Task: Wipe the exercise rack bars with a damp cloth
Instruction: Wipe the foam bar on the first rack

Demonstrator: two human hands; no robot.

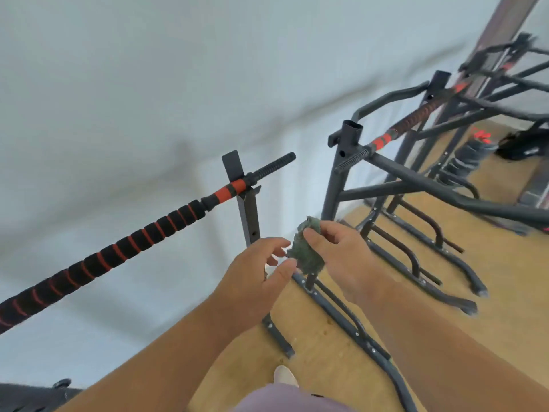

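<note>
- Held up between both hands at mid-frame: a small crumpled green cloth (306, 248), not touching any bar.
- Right hand (335, 248) pinched on the cloth's upper edge, thumb in front, fingers curled behind.
- Left hand (258, 269) just beside it, thumb tip at the cloth's lower edge, fingers loosely bent; a firm grip could not be told.
- Directly behind the hands: a dark upright post (248, 209) carrying a barbell (118, 248) wrapped in black foam with red bands, running off to the lower left.
- To the right: a dark grey exercise rack (386, 179) of tubular bars, with a second red-and-black bar (398, 132) resting across it.
- Further right, blurred: stacked weight plates (463, 162).
- Underfoot: tan wooden floor (490, 263), rack feet bolted onto curved base rails.
- Behind: a plain pale wall (148, 69).
</note>
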